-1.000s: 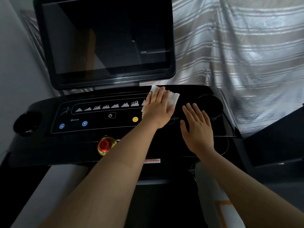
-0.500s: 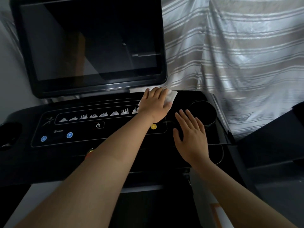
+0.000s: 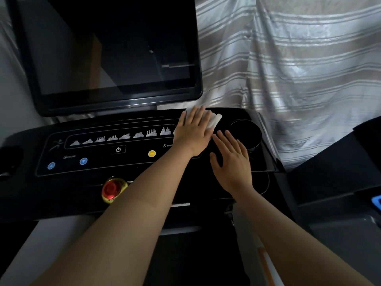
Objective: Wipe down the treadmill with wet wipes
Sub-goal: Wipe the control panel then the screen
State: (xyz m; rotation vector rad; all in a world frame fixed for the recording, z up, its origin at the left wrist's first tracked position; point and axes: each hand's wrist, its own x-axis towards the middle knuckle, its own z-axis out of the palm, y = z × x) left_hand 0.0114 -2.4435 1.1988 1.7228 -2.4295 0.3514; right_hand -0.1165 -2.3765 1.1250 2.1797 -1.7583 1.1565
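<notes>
Left hand (image 3: 193,134) has slid the wet wipe (image 3: 215,119) a touch to the right since a second ago, so it now sits closer to the cup holder (image 3: 245,133), while the right hand (image 3: 232,164) hasn't really budged. Biggest thing around is the silvery striped curtain (image 3: 299,69) hanging across the far right. Left of it, the big dark screen (image 3: 111,50) stands up behind the treadmill console (image 3: 61,193), which is a wide black slab running left to right under both arms. The left arm comes in from the near left and crosses to the far right part of the console. That hand is flat, fingers straight, pressing down on the white wipe right at the far edge, just below the screen's right corner. The wipe pokes out past the fingers toward the right, near the cup holder rim but apart from it. The right hand lies just nearer and to the right, palm down, fingers spread and relaxed on the black surface, gripping nothing, fingertips close to the cup holder. Smaller stuff: a red stop button (image 3: 111,188) at the near side just left of the left forearm, then the power button (image 3: 118,149), a yellow button (image 3: 152,153) and a pair of blue buttons (image 3: 83,161) further left.
</notes>
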